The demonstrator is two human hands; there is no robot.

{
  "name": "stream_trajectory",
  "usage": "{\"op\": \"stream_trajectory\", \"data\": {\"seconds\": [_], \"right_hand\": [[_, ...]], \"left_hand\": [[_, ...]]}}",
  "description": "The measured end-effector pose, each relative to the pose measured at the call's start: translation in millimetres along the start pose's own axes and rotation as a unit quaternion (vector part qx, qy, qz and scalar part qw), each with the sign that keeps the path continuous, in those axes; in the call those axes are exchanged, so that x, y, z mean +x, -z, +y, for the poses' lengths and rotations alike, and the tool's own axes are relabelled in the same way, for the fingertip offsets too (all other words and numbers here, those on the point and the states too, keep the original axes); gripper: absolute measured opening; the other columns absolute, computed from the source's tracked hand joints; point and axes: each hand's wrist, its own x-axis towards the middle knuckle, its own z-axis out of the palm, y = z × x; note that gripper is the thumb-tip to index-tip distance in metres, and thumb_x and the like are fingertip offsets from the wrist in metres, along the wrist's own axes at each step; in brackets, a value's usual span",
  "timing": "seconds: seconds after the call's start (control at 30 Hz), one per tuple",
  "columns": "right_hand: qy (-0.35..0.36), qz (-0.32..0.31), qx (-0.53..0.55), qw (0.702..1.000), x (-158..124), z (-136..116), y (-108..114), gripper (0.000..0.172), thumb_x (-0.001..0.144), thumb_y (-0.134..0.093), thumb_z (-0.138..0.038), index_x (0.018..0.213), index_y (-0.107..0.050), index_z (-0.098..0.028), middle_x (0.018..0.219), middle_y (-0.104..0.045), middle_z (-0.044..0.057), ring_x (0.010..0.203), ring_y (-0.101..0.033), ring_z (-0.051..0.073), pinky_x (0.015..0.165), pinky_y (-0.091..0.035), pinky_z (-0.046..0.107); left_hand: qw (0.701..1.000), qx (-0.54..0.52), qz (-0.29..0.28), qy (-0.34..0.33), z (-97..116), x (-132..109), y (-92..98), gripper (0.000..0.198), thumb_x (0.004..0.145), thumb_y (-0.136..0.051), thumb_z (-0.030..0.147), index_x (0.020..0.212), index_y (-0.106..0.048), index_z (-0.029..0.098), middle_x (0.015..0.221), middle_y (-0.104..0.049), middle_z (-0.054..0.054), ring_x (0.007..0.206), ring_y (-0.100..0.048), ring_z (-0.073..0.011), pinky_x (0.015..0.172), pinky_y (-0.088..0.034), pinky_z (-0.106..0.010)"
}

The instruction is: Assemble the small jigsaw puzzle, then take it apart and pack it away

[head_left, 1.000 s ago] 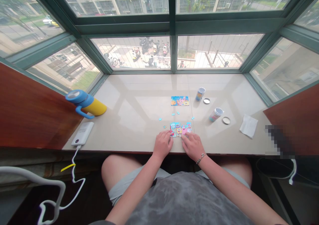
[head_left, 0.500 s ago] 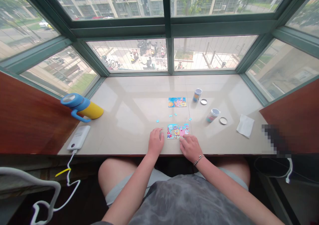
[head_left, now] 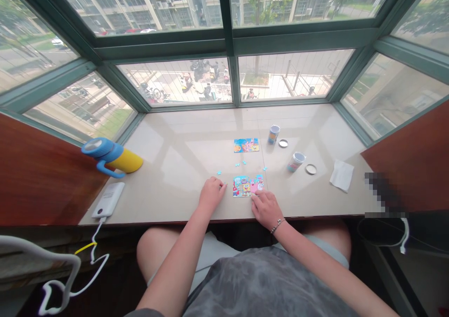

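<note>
A small jigsaw puzzle with bright cartoon figures lies flat near the table's front edge. My right hand is at its lower right corner, fingers curled and tips touching the edge. Just left of the puzzle is my left hand, closed, with a tiny puzzle piece at its fingertips. Beyond the hands lie several loose blue pieces, among them one piece at the left and another piece at the right. A second cartoon picture lies farther back.
Two small printed cans, a rear can and a nearer can, stand at the right beside their lids. A white tissue lies farther right. At the left are a blue and yellow bottle and a white power bank with a cable.
My left hand has drawn slightly left, away from the puzzle, with the tiny piece at its fingertips. The right hand stays at the puzzle's corner. The whole view has shifted slightly.
</note>
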Motion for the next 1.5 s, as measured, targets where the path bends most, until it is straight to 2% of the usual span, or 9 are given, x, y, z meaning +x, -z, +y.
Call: {"op": "stream_trajectory", "data": {"seconds": [0.1, 0.23, 0.47, 0.67, 0.77, 1.0, 1.13, 1.5], "right_hand": [[0.002, -0.002, -0.001, 1.0, -1, 0, -1, 0.025, 0.096, -0.058, -0.026, 0.118, -0.068, -0.025, 0.127, -0.062, 0.011, 0.118, -0.052, 0.029, 0.105, -0.036, 0.045], [0.003, -0.002, -0.004, 1.0, -1, 1, -1, 0.024, 0.095, -0.059, -0.025, 0.117, -0.068, -0.025, 0.127, -0.062, 0.011, 0.119, -0.052, 0.029, 0.105, -0.036, 0.045], [0.004, -0.002, -0.001, 1.0, -1, 1, 0, 0.024, 0.096, -0.057, -0.025, 0.117, -0.068, -0.024, 0.127, -0.062, 0.011, 0.119, -0.052, 0.029, 0.106, -0.037, 0.045], [0.007, 0.003, 0.013, 1.0, -1, 1, 0, 0.024, 0.096, -0.055, -0.024, 0.116, -0.068, -0.024, 0.126, -0.063, 0.011, 0.118, -0.052, 0.029, 0.105, -0.038, 0.046], [0.007, 0.003, 0.012, 1.0, 0, 1, 0, 0.023, 0.096, -0.056, -0.024, 0.115, -0.068, -0.024, 0.126, -0.063, 0.011, 0.118, -0.053, 0.029, 0.104, -0.038, 0.045], [0.01, -0.006, 0.001, 1.0, 0, 1, 1, 0.02, 0.096, -0.057, -0.024, 0.112, -0.068, -0.023, 0.126, -0.062, 0.011, 0.117, -0.052, 0.028, 0.105, -0.038, 0.044], [0.013, -0.004, 0.008, 1.0, 0, 2, -1, 0.02, 0.094, -0.058, -0.022, 0.112, -0.068, -0.022, 0.127, -0.062, 0.011, 0.117, -0.053, 0.028, 0.104, -0.039, 0.044], [0.016, 0.009, 0.023, 1.0, 0, 3, -3, 0.021, 0.095, -0.057, -0.022, 0.113, -0.067, -0.022, 0.126, -0.062, 0.012, 0.117, -0.052, 0.03, 0.104, -0.039, 0.046]], "left_hand": [[0.999, -0.036, -0.011, -0.001, -4, 0, 2.9, 0.016, 0.094, -0.058, 0.034, 0.095, -0.069, 0.023, 0.103, -0.066, -0.008, 0.098, -0.062, -0.0249, 0.088, -0.052, -0.039], [0.996, -0.055, -0.062, -0.025, -11, 7, 3.4, 0.025, 0.092, -0.061, 0.031, 0.114, -0.071, 0.025, 0.111, -0.066, -0.008, 0.1, -0.064, -0.0236, 0.09, -0.052, -0.037], [0.994, -0.046, -0.097, -0.028, -14, 24, 0.2, 0.008, 0.087, -0.067, 0.026, 0.094, -0.07, 0.023, 0.104, -0.066, -0.006, 0.096, -0.065, -0.0214, 0.088, -0.05, -0.034], [0.987, -0.099, -0.127, 0.014, -4, 25, 7.1, 0.005, 0.085, -0.067, 0.028, 0.086, -0.066, 0.023, 0.09, -0.069, -0.002, 0.077, -0.064, -0.0181, 0.072, -0.049, -0.031], [0.982, -0.143, -0.121, 0.025, 5, 20, 6.4, 0.006, 0.086, -0.065, 0.03, 0.087, -0.067, 0.024, 0.083, -0.07, 0.0, 0.074, -0.063, -0.0171, 0.07, -0.049, -0.03], [0.97, -0.199, -0.136, 0.035, 25, 17, -7.4, 0.019, 0.086, -0.064, 0.038, 0.095, -0.074, 0.025, 0.092, -0.076, -0.001, 0.081, -0.067, -0.0193, 0.076, -0.053, -0.032], [0.968, -0.197, -0.146, 0.046, 34, 18, -13.4, 0.021, 0.086, -0.064, 0.038, 0.097, -0.076, 0.024, 0.092, -0.077, -0.001, 0.082, -0.067, -0.0187, 0.078, -0.053, -0.03], [0.974, -0.182, -0.131, 0.044, 47, 22, -22.2, 0.017, 0.089, -0.065, 0.032, 0.097, -0.078, 0.025, 0.091, -0.077, -0.001, 0.08, -0.067, -0.0171, 0.072, -0.049, -0.028]]}}
